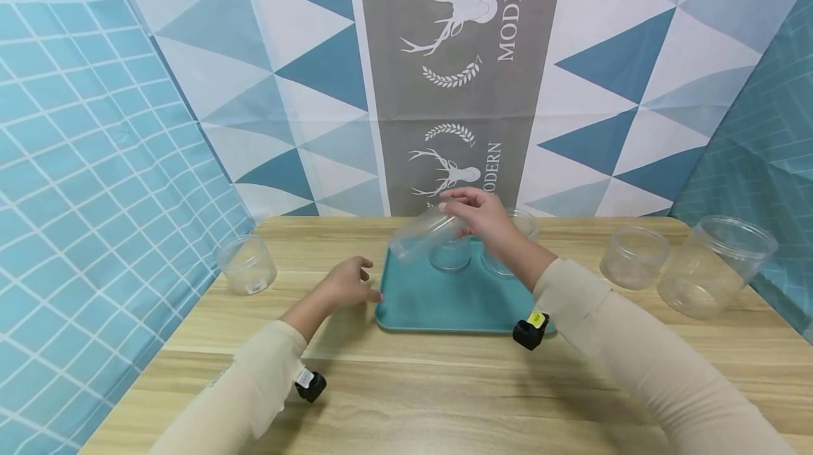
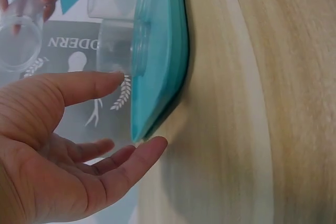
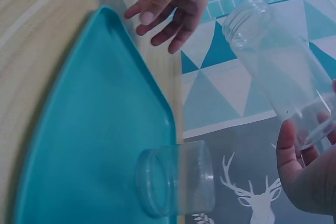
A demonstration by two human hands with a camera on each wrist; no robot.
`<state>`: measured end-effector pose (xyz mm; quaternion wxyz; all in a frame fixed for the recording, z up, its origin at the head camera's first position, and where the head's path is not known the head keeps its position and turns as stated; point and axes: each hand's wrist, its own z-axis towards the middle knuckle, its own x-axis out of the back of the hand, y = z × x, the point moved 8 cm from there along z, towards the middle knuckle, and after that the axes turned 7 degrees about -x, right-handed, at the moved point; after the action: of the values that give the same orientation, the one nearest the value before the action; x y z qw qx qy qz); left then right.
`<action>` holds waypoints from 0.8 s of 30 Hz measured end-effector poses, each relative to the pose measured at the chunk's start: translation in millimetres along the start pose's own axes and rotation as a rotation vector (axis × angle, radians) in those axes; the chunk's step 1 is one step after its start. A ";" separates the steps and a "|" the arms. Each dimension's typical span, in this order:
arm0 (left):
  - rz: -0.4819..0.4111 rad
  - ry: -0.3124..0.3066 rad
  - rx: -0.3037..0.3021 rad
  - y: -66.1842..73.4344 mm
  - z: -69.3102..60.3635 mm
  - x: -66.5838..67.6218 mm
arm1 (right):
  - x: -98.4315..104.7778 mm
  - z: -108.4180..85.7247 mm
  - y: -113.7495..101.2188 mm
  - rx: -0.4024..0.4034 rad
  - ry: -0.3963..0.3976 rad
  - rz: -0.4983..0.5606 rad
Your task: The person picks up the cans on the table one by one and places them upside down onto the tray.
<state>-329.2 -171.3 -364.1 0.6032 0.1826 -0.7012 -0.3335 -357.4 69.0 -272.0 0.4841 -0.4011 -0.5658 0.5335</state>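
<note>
My right hand grips a tall clear jar near its base, tilted in the air above the teal tray. In the right wrist view the jar has its threaded mouth pointing up and left, toward the other hand. Two clear containers stand at the back of the tray, a small one and a larger one partly behind my right arm. My left hand is beside the tray's left edge, thumb and fingers spread and holding nothing; in the left wrist view its fingers are around the tray corner.
On the table's left stands a clear container with a small label. At the right are a short clear container and a large clear jar. Patterned cloths hang behind the table and at both sides.
</note>
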 end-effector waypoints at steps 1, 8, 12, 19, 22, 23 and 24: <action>-0.022 -0.007 0.012 -1.0 1.4 -2.2 | 0.3 0.9 -2.1 0.000 0.003 -0.007; -0.070 -0.030 0.032 -5.5 9.4 -14.5 | 2.0 9.0 -11.8 0.010 0.043 -0.079; -0.084 -0.037 0.036 -7.4 11.4 -20.3 | 2.0 13.6 -13.1 0.017 0.063 -0.108; -0.078 -0.033 0.047 -6.4 12.5 -26.7 | 1.1 21.1 -15.3 0.059 0.111 -0.222; -0.063 -0.028 0.051 -5.6 13.6 -27.1 | -0.8 23.3 -18.0 0.102 0.134 -0.293; -0.062 -0.028 0.054 -5.6 14.2 -27.4 | -1.7 23.8 -19.4 0.119 0.142 -0.319; -0.065 -0.027 0.057 -5.3 14.7 -27.5 | -2.4 24.6 -20.2 0.132 0.149 -0.339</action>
<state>-338.5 -153.3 -388.5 0.5770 0.2177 -0.7123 -0.3352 -379.6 59.2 -251.2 0.6330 -0.3058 -0.5515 0.4491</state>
